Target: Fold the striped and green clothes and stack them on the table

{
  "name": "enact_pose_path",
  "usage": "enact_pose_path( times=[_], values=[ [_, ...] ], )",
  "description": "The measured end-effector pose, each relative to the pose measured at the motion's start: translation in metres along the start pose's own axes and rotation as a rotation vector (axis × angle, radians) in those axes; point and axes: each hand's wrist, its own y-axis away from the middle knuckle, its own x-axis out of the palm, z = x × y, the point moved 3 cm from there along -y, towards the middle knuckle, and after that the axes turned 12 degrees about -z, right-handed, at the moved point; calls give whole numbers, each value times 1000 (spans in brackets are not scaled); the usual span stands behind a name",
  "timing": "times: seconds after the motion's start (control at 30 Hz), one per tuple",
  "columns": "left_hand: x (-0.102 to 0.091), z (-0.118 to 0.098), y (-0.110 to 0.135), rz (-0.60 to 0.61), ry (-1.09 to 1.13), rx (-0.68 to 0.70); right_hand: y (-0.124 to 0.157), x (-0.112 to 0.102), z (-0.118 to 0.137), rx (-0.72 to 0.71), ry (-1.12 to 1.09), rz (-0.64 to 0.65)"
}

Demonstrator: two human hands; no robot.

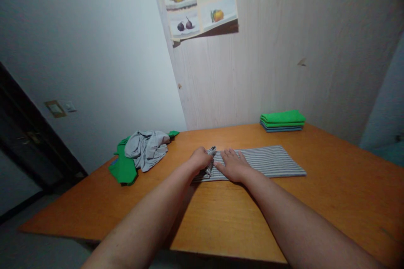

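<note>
We extended both forearms (151,214) forward over the near edge of the orange-brown wooden table (217,214). Our left hand (200,159) was closed on the bunched left end of a long, folded piece of grey-and-white striped fabric (268,162), located mid-table. Our right hand (234,166) lay palm down on the fabric, just beside the left, fingers extended and slightly spread. Both hands covered part of the fabric. On the table's left side, we noted a crumpled grey cloth (148,147) touching a bright green cloth (123,169). Near the table's far right edge stood a neat stack of folded green and blue-grey cloths (283,120).
</note>
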Motion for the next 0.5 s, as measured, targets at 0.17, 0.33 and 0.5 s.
enact_pose_path(
  times=[0.17, 0.33, 0.5],
  values=[
    [-1, -2, 1, 0, 30, -12, -1, 2, -1, 0, 3, 0],
    [1, -2, 8, 50, 104, -7, -1, 0, -1, 0, 9, 9],
    [0, -3, 6, 66, 150, 31, -2, 1, -2, -8, 12, 8]
  ],
)
